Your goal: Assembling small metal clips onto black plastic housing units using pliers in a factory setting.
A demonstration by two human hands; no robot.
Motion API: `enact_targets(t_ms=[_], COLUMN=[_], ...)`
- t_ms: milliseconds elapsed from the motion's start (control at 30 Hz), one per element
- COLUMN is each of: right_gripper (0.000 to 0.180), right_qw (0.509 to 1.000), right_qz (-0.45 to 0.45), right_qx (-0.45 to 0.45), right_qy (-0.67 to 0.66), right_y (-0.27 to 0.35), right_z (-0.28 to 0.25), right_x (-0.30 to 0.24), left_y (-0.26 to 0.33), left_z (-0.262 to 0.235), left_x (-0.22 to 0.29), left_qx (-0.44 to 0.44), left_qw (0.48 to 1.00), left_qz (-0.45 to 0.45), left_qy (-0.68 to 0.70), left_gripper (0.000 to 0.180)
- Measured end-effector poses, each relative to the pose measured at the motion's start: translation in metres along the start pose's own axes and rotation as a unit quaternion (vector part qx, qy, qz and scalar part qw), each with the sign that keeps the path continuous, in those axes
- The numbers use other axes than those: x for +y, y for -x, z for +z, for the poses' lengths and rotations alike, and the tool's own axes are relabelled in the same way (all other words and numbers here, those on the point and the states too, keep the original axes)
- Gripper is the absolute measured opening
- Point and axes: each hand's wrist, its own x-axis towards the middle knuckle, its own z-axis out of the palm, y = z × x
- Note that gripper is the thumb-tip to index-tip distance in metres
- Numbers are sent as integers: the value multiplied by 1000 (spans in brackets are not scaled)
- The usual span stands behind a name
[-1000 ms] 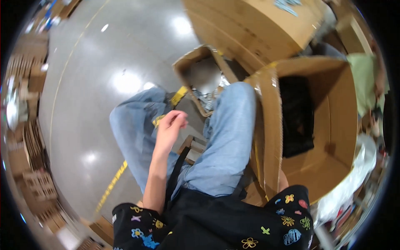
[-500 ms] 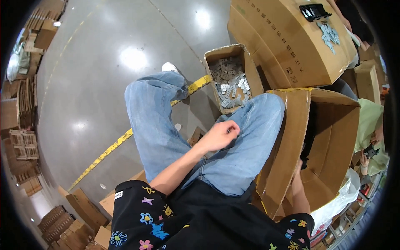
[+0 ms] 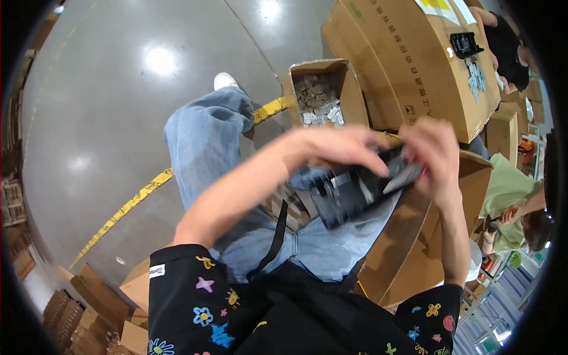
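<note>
Over my right thigh hangs a black plastic housing [image 3: 343, 200], tilted and blurred by motion, with a black strap [image 3: 276, 244] trailing down over my lap. My left hand [image 3: 346, 147] grips its upper side, the thumb lying across it. At its right end, the curled fingers of my right hand [image 3: 436, 155] are closed on it, smeared by movement. A pale grey piece [image 3: 404, 178] shows against the housing by the right fingers; its kind is unclear. Beyond my knees stands a small carton [image 3: 354, 97] holding several flat grey metal plates [image 3: 322, 112].
An open carton [image 3: 408, 248] stands against my right side. A large carton [image 3: 390, 65] at the far right carries another black housing [image 3: 465, 44] and grey plates [image 3: 475, 80]. Co-workers sit along the right. Yellow tape [image 3: 127, 207] crosses the floor; flattened cardboard [image 3: 103, 293] lies at lower left.
My right hand has come up out of the open carton, and the black housing is now over my lap. My left hand has moved up and right onto it.
</note>
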Motion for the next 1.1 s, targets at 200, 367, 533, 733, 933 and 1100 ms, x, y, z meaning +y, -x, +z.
enact_targets(t_ms=[200,367,533,733,933,1100], right_gripper=[26,50,71,71,61,90], right_qw=[879,813,715,718,693,726], right_qz=[313,549,588,617,599,631], right_qx=[339,-129,-345,-262,-326,-243], right_qy=[-120,-141,-155,-187,-233,-126], right_y=[-58,1,80,154,100,95], right_z=[119,284,445,522,481,466], right_x=[102,152,129,66,67,77], left_y=[60,66,83,73,71,67], left_z=[-119,-114,-118,-124,-129,-125], left_x=[24,71,72,77,66,67], left_qx=[490,626,704,699,690,681], left_qw=[845,764,668,647,671,667], left_qz=[160,153,222,233,203,212], left_qy=[-145,45,89,198,181,216], left_gripper=[45,28,17,16,15,15])
